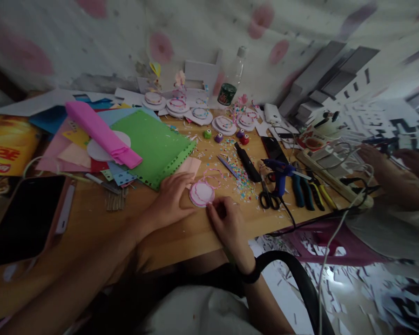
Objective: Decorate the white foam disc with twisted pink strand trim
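Left hand lay flat, fingers together, to steady the round white paper disc with pink edging. Right hand, fingers curled shut, met its rim.

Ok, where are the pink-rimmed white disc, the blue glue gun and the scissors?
pink-rimmed white disc (pixel 201 192), head view, middle of its white face.
blue glue gun (pixel 280 168), head view, on its blue body.
scissors (pixel 264 187), head view, blades near the pivot.

Light: dim, brighter at right.
Shadow: heavy along the bottom.
Blur: edges smeared, bent.
Sharpest: round white pink-edged paper disc.
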Available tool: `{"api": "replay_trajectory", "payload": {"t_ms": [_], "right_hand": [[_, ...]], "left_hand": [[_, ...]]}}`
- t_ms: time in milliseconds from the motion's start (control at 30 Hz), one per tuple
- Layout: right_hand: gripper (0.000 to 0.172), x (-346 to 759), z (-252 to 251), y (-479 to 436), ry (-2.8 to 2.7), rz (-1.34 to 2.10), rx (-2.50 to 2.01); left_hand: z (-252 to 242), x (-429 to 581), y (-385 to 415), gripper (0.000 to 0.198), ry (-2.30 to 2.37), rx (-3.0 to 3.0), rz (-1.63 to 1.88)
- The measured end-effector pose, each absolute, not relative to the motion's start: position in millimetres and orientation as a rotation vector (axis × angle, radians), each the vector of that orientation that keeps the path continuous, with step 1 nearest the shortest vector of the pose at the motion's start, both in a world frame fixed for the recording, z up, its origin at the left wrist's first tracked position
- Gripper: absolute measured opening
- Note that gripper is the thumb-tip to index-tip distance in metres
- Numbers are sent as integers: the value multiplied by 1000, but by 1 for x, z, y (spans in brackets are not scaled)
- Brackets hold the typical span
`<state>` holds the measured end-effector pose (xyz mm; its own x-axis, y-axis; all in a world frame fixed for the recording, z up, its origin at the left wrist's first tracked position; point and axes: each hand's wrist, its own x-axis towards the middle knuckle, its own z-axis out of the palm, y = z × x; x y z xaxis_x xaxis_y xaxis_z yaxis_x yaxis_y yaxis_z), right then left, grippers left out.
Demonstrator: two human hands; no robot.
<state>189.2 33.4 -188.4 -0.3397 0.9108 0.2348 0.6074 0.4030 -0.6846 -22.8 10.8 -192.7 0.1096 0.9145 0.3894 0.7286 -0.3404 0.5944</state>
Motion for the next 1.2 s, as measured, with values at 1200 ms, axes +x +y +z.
{"api": "replay_trajectory", "payload": {"t_ms": [1200], "right_hand": [[75,190,-209,46,-2127,433,-999]], "left_hand": [[-187,-28,11,14,1679,2275,971]]}}
